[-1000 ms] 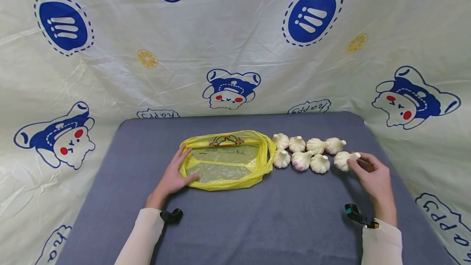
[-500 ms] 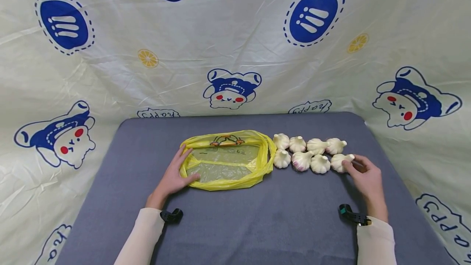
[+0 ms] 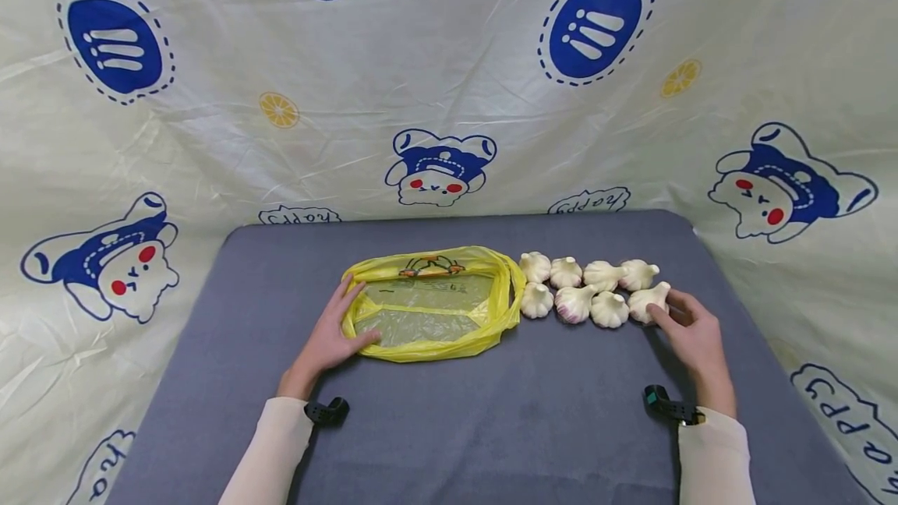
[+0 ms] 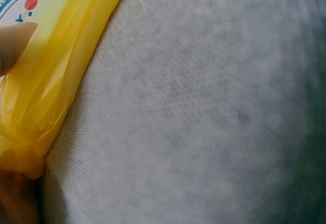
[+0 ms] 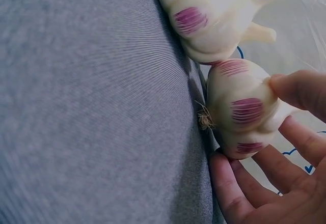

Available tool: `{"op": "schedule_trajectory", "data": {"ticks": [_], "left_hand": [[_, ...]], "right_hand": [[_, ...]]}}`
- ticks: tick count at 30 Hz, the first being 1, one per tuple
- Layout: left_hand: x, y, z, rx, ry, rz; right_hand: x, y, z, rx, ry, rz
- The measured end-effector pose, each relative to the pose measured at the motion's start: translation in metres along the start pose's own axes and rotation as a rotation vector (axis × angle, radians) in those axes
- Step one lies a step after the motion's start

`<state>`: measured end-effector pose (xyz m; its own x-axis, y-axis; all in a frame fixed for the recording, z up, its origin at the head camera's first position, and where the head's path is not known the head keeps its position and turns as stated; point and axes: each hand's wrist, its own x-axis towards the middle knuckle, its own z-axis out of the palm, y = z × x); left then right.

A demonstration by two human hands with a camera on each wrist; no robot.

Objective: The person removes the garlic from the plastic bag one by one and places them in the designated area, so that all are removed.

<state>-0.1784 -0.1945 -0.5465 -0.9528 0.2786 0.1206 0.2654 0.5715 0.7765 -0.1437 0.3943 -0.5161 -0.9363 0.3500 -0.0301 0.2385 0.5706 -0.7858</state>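
My left hand [image 3: 338,331] holds the left side of a yellow plastic bag [image 3: 501,330], which lies with its mouth open upward. The thumb reaches over the rim, and the other fingers are on the outside. In the left wrist view, only the thumb and a bit of a finger show beside the yellow plastic [image 4: 56,66]. My right hand [image 3: 698,341] grips a white garlic bulb [image 3: 644,304] at the right end of the front row. Purple streaks and a root tuft mark this bulb [image 5: 244,107] in the right wrist view, where it sits against its neighbour [image 5: 209,15].
Several more garlic bulbs [image 3: 574,302] stand in two rows to the right of the bag, the nearest ones close against it. Blue-grey cloth covers the table [image 3: 505,427]. A printed white curtain [image 3: 449,61] hangs behind the far edge.
My right hand has moved left with the garlic bulb, bringing it up to the end of the front row and tilting its stem more upright. The left hand and bag have stayed in place.
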Motion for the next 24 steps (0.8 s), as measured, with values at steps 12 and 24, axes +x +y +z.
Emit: {"op": "schedule_trajectory", "data": {"ticks": [12, 24], "left_hand": [[-0.002, 0.002, 0.001, 0.006, 0.014, 0.047], [-0.003, 0.005, -0.019, 0.037, -0.005, 0.048]], "right_hand": [[-0.004, 0.003, -0.003, -0.022, -0.047, 0.020], [0.000, -0.007, -0.011, -0.080, -0.107, -0.093]]}}
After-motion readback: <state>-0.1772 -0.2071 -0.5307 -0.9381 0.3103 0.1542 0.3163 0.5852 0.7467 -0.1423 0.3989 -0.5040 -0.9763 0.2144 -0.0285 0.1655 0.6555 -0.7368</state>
